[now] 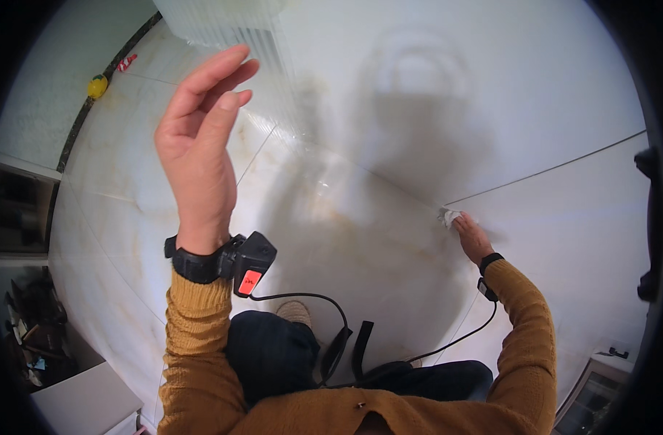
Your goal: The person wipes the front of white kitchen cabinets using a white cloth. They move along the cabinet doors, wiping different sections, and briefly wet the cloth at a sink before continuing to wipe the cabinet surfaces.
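Observation:
My right hand holds a crumpled white tissue or cloth. It presses this low on the white panel, where a seam between two panels meets the marble-patterned tile floor. My left hand is raised above the floor, palm turned inward. Its fingers are loosely bent and apart from the thumb, with nothing between them. A black strap with a boxy device is on the left wrist, and a smaller black device hangs at the right wrist.
Clear ribbed plastic sheeting covers part of the surface ahead. Cables run from both wrists past my knees. By the far-left wall lie a yellow ball-like object and a red-and-white item. Shoes appear to be stacked at lower left.

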Available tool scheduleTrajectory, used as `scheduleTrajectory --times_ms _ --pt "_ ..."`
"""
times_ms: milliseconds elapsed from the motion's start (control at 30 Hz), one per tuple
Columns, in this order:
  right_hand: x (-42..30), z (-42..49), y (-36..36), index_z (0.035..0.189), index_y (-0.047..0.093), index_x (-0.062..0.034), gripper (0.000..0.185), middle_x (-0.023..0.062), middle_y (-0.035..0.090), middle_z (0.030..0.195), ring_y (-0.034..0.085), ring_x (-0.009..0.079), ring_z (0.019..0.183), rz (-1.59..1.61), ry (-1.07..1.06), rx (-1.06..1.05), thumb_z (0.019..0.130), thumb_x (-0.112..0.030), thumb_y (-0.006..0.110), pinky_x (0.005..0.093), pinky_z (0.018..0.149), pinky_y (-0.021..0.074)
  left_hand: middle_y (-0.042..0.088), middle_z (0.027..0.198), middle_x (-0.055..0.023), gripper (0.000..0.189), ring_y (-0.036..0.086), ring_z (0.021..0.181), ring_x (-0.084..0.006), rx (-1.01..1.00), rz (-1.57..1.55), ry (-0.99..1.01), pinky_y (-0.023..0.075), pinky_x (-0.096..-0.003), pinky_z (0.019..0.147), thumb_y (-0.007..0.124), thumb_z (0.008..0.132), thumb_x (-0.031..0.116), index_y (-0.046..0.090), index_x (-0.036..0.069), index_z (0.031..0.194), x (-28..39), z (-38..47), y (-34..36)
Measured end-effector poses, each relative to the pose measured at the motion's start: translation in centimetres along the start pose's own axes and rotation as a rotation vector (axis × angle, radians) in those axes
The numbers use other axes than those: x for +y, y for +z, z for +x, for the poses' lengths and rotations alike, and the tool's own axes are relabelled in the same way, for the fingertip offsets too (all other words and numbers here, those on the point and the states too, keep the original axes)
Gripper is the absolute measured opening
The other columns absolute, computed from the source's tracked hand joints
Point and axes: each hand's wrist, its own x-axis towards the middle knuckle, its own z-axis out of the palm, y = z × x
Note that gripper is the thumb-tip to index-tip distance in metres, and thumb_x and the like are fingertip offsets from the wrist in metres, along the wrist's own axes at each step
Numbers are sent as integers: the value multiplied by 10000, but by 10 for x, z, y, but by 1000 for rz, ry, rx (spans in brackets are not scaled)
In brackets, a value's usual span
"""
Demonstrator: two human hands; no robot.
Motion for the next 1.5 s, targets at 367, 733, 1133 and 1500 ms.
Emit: scheduleTrajectory --times_ms 367,733,1133,1500 --pt "21 158 -112 1372 428 -51 482 77 407 1426 282 234 1382 709 231 538 893 -106 422 345 1163 201 613 1202 -121 274 629 1024 -189 128 -35 -128 484 -316 841 544 905 54 588 -17 1166 -18 4 -14" --pt "29 208 -133 1381 412 -112 421 67 362 1466 316 213 1364 1311 140 543 965 -131 352 328 1114 283 628 1146 -126 253 644 885 -161 178 1 -130 489 -296 789 523 898 6 601 -27 1137 -11 -3 -18" --pt "76 -103 -81 1288 492 -67 421 13 491 1305 372 167 1298 140 188 181 885 -189 482 357 1142 211 629 1088 -112 196 614 820 -146 -48 -46 -218 501 -293 776 503 904 -5 629 -12 1054 31 28 29" --pt "287 -267 -345 1320 499 -146 624 62 429 1420 470 259 1207 154 1151 962 748 -301 695 526 1039 304 631 1023 -115 202 608 912 -194 -490 -132 257 478 -284 796 540 834 -58 638 5 999 116 71 84"
